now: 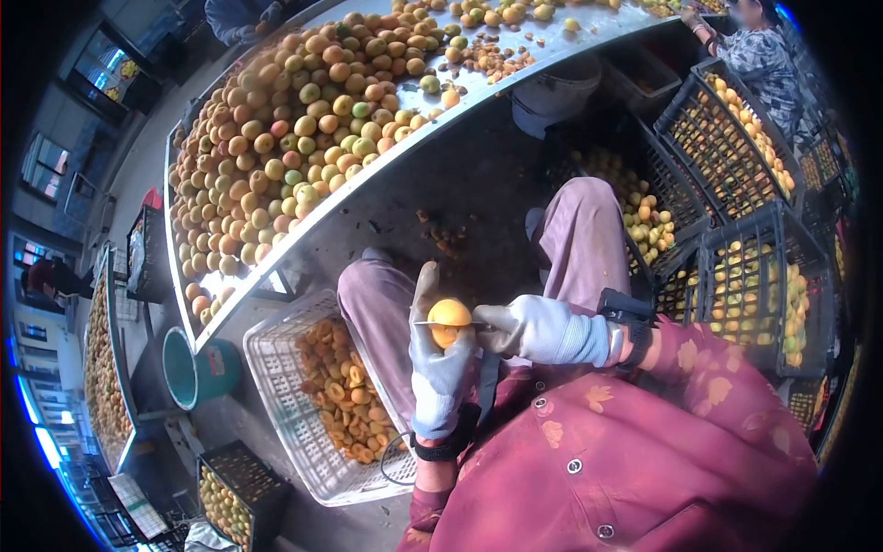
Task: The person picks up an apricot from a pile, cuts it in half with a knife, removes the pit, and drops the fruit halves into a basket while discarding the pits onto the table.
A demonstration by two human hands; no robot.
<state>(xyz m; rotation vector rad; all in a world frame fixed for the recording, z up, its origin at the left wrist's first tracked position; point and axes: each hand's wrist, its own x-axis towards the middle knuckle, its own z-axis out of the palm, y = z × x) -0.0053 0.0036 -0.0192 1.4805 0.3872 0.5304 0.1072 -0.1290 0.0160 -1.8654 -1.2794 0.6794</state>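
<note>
In the head view, my gloved left hand (436,373) grips a yellow-orange apricot (449,313) above my lap, with the thumb side pointing up. My gloved right hand (550,331) is closed around the handle of a small knife (426,322). Its thin blade lies across the apricot's middle, and the fingers cover most of the handle. Beside my left leg stands a white plastic crate (276,386) holding halved apricots (354,396). In front of me, a metal-edged table (262,270) bears a large heap of whole apricots (276,147).
Pits (497,61) lie scattered on the table. Black crates (727,152) of apricots stack up on the right. A teal bucket (189,368) and another black crate (225,497) stand at left. A white bucket (556,92) sits under the table. A co-worker (759,64) is at upper right.
</note>
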